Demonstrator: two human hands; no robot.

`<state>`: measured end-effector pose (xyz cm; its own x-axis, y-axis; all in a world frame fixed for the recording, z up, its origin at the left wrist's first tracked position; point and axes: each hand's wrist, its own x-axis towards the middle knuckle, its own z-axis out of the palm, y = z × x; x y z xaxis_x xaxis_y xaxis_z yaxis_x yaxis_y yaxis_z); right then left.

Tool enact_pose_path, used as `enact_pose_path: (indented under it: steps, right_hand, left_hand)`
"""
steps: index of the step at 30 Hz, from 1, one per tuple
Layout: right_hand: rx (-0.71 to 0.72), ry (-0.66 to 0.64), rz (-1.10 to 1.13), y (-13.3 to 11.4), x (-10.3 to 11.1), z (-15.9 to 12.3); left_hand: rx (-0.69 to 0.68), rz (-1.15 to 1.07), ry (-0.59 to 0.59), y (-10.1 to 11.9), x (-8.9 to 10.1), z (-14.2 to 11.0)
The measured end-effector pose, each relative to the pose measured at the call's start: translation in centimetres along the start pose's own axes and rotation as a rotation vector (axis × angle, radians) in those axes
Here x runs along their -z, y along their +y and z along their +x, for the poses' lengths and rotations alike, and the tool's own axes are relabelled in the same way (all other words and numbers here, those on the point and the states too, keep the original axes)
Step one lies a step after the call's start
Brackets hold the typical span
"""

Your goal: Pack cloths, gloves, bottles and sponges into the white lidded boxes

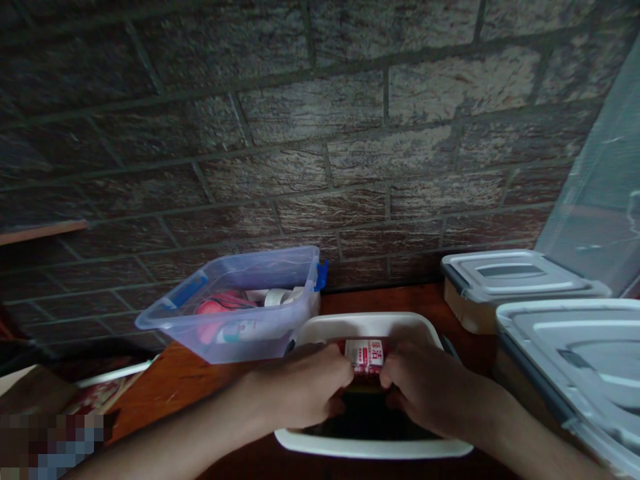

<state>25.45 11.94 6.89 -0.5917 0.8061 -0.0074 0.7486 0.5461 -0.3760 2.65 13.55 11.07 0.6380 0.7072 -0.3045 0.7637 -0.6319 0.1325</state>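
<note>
A red packet with white lettering panels (365, 355) is stretched between my two hands, over the inside of a white open bin (375, 448). My left hand (313, 383) pinches its left end, the fingers curled in. At the opposite end, my right hand (423, 380) grips it the same way. Both fists hang within the bin's rim. The bin's interior is dark, and what lies at its bottom cannot be made out.
A clear bluish plastic box (235, 333) with red and white items stands left of the bin on the reddish wooden table (165, 393). Two grey-lidded boxes (515, 273) (585, 353) sit at the right. Behind rises a brick-patterned wall (300, 133).
</note>
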Motion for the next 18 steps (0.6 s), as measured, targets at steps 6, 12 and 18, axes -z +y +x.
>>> enact_pose_path:
  steps: [6,12,18]
  right_hand:
    - [-0.024,0.009,0.026,-0.1,0.2,0.1]
    - [-0.090,0.073,0.039,0.5,0.3,-0.4]
    - [-0.094,0.072,0.008,1.3,0.2,-0.8]
  left_hand:
    - [0.043,-0.087,0.069,-0.5,-1.2,0.1]
    - [0.055,-0.096,0.078,-0.8,-1.2,0.0]
    - [0.092,-0.102,0.096,-0.8,0.0,-0.9]
